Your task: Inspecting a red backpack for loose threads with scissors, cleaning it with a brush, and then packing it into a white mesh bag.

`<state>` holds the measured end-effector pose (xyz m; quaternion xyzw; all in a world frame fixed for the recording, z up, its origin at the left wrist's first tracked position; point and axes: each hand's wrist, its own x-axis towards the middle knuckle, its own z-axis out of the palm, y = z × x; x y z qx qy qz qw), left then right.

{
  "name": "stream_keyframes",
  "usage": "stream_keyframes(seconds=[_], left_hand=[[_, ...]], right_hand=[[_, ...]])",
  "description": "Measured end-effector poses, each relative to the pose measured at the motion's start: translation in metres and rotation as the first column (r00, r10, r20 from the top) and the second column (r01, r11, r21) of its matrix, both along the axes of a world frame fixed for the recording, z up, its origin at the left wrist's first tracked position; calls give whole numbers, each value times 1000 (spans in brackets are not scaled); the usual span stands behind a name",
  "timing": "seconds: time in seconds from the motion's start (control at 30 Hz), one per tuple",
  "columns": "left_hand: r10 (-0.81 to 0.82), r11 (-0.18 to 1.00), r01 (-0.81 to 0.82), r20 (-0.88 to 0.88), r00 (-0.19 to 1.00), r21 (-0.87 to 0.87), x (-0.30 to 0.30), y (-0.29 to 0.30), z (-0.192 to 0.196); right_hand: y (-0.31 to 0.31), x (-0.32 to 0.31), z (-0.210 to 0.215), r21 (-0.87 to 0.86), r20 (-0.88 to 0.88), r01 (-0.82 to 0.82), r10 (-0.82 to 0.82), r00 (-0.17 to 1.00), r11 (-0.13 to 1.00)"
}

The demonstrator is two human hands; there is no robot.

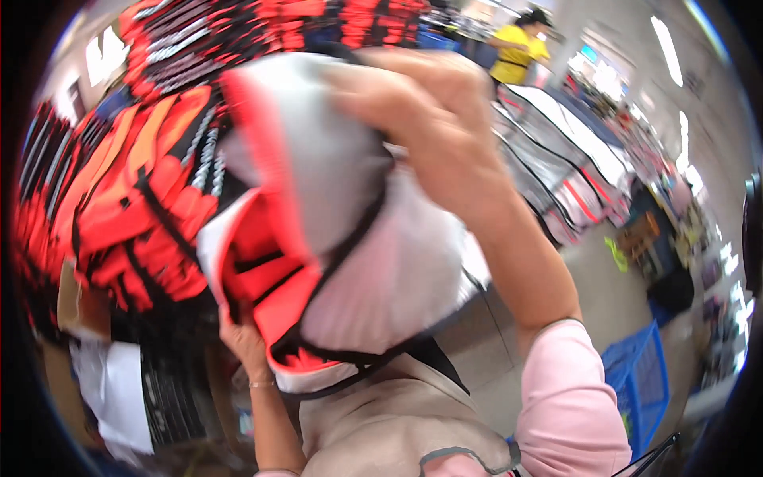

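A grey and red-orange fabric bag [389,278] hangs in front of my chest, with black binding along its seams. Its mouth gapes toward the left and shows the red-orange fabric inside. Up at its top edge, my right hand [429,111] is closed on the grey fabric, smeared a little by motion. Lower down on the left, my left hand [245,343] grips the rim of the opening; some of its fingers are hidden behind the cloth.
Red-orange bags with black straps [143,215] are piled on the left, and more are stacked behind. Grey bag pieces with black edging [548,151] lie at the right. A blue plastic crate [636,381] stands on the floor. Farther back is a person in yellow [518,52].
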<state>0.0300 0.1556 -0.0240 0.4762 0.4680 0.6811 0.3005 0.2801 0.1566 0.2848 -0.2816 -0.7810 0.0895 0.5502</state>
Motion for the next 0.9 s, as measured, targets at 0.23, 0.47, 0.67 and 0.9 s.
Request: stream_keyframes(seconds=[0.23, 0.47, 0.67, 0.9], left_hand=[[107, 988, -140, 360, 927, 66, 61, -53, 9], [-880, 412, 484, -200, 431, -772, 77, -117, -19], [103, 895, 343, -881, 463, 285, 90, -89, 65], [71, 794, 542, -928, 367, 275, 105, 10, 87]], right_hand=[[-2, -20, 15, -18, 294, -396, 383, 876, 918], [-5, 11, -128, -389, 828, -76, 385, 408, 918], [-19, 42, -166, -464, 728, -46, 410, 549, 885], [-52, 53, -183, 8, 462, 137, -125, 878, 991]])
